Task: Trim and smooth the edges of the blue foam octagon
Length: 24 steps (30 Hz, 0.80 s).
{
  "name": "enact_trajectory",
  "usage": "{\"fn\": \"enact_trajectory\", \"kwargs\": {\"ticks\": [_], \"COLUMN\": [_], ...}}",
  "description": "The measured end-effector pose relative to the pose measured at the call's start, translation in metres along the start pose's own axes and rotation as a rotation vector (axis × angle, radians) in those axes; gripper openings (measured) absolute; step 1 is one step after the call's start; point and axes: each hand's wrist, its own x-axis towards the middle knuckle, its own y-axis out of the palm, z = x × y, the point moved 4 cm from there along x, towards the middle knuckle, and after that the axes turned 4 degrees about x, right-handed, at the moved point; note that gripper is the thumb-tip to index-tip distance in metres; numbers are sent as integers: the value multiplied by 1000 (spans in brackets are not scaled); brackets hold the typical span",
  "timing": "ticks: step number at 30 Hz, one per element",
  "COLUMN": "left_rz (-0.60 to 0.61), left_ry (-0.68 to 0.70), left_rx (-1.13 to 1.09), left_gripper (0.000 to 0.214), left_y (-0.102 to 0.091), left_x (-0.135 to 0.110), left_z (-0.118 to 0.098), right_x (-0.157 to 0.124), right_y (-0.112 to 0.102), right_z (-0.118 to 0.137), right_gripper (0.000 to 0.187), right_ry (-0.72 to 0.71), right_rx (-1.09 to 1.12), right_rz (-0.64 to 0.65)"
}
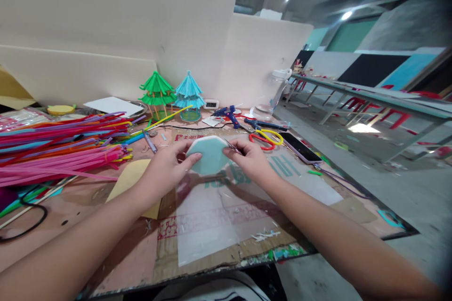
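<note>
Between my two hands is a pale blue octagonal piece point(209, 156) with a white edge, tilted up over a translucent printed sheet. My left hand point(178, 157) pinches its left side, thumb on the front face. At its right edge, my right hand point(246, 154) is closed around a small, thin, dark metal tool point(233, 147) whose kind I cannot make out; the fingertips meet the octagon's edge. Behind them stand a green pagoda-like model point(157, 94) and a light blue one point(189, 94), both with fuzzy tiered roofs.
Bundles of coloured pipe cleaners point(63, 146) cover the left side. Beyond my right hand lie red-and-yellow-handled scissors point(266, 138), a blue glue gun point(228, 114) and a phone point(299, 147). A clear jug point(273, 94) stands at the back right. A tan sheet point(130, 181) lies under my left forearm.
</note>
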Motion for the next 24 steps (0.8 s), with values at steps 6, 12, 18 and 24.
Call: {"fn": "enact_trajectory", "kwargs": {"ticks": [6,12,18,24], "left_rz": [-57,-6,-6,-42], "left_ry": [34,-11,74,190], "left_rx": [20,-48,204,459], "left_gripper": [38,38,27,24], "left_y": [-5,-2,-3,-5], "left_x": [-1,2,0,-6], "left_z": [-4,-1,-1,-6], "right_x": [-3,-2,-3,-9], "right_y": [6,8,-2,-8], "right_z": [0,-7,5,17], "right_gripper": [25,27,31,32], "right_ry": [89,81,-114,-466], "right_rx": [76,85,-96,-419], "right_rz": [65,41,49,46]}}
